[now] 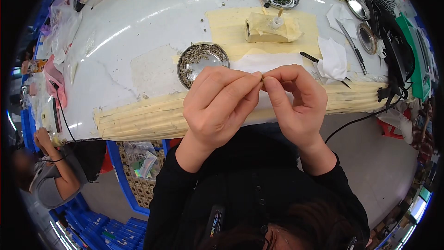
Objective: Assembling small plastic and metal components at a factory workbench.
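Observation:
My left hand and my right hand meet above the table's near edge, fingertips pinched together. Between them shows a tiny brownish piece, too small to name and mostly covered by the fingers. Just behind my left hand stands a round metal dish holding many small metallic parts. A taped block with a small white cup on top lies beyond my hands. White paper lies on the table behind the fingertips.
Tweezers, a crumpled tissue and a long thin tool lie to the right. A steel dish with dark green pieces stands farther back. At the far left sits another person. A blue crate is below the table edge.

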Action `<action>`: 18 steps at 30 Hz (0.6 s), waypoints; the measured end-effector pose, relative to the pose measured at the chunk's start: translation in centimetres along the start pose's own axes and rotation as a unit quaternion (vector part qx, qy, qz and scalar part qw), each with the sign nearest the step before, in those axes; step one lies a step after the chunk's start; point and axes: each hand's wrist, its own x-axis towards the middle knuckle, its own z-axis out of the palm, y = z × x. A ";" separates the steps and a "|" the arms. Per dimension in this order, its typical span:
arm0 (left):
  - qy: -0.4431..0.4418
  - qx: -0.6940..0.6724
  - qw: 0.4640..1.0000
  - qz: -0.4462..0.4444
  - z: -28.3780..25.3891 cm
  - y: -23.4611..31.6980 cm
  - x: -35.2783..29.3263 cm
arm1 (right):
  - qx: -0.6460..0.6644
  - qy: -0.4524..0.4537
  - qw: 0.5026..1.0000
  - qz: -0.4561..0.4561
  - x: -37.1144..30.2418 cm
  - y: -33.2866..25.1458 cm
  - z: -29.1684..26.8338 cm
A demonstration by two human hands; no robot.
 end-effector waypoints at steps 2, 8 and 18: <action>-0.006 -0.010 1.000 -0.010 -0.1 0.1 0.1 | 0.020 -0.006 1.000 0.020 0.0 0.0 -0.1; -0.011 -0.025 0.999 -0.018 -0.2 0.1 0.1 | 0.083 -0.022 0.993 0.082 -0.1 -0.3 -0.2; -0.013 -0.034 0.999 -0.036 -0.3 0.2 0.1 | 0.075 -0.025 0.995 0.066 -0.2 -0.2 -0.3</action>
